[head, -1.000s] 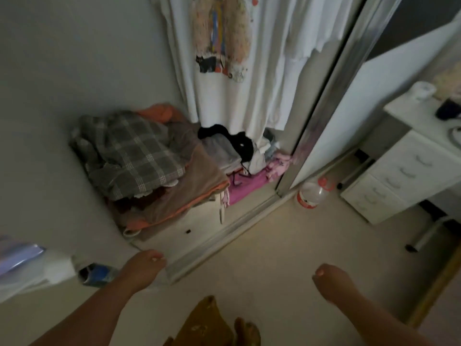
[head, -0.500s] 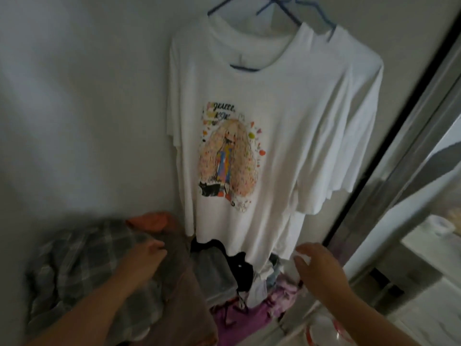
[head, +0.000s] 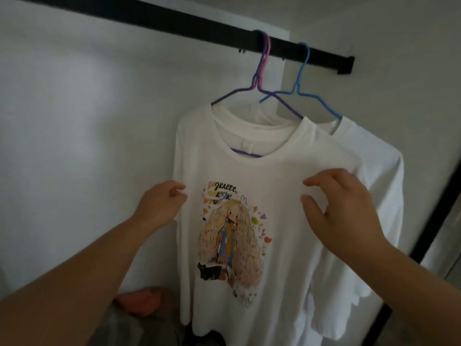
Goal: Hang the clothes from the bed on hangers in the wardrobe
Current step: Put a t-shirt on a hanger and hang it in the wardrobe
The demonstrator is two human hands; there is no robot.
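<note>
At about 9 o'clock the left hand (head: 159, 204) is raised against the left edge of the white cotton T-shirt with a printed long-haired cartoon figure (head: 237, 196); its fingers are loosely curled, the tips at the fabric's side seam, and whether they actually pinch cloth or only brush it cannot be told. At 7 o'clock, low in the wardrobe, lies a dim heap of folded clothes with an orange piece on top (head: 139, 300). The printed shirt fills the centre and hangs from a purple wire hanger (head: 252, 88), hooked over the black metal wardrobe rail (head: 174, 20) that slants across from 11 to 1 o'clock. Just right of it, at 1 o'clock, a blue wire hanger (head: 303, 71) on the same rail carries a plain white T-shirt (head: 369, 151), partly hidden behind the printed one. At 3 o'clock the right hand (head: 341, 206) is spread, fingers bent but parted, over the printed shirt's right chest and sleeve, holding nothing that can be seen. Judging by this, 2 garments are already hung and the step in hand is straightening the front one. The next move probably calls for smoothing the shoulders on the hanger, then letting go and fetching another garment from the bed, which is out of sight.
</note>
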